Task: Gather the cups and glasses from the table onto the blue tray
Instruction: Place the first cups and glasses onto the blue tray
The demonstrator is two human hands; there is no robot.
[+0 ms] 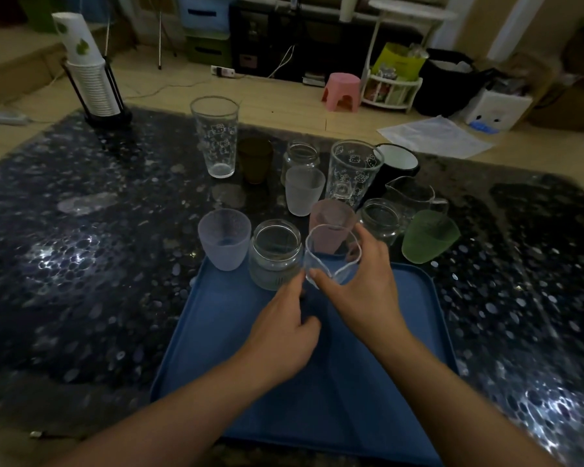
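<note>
Setting small clear glass cup (332, 254), held in right hand (358, 291) fingers, onto blue plastic tray (317, 382) beside ribbed clear jar (275, 257). Left hand (280, 335) loosely curled, empty. Next, probably: release, reach pink frosted cup (331, 219).

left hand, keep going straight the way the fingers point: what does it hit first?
Most likely the clear ribbed jar at the far end of the blue tray. The left hand points up and slightly right, fingertips close to the jar's base. The small clear glass in the right hand sits just beside that line; depth is unclear.
</note>
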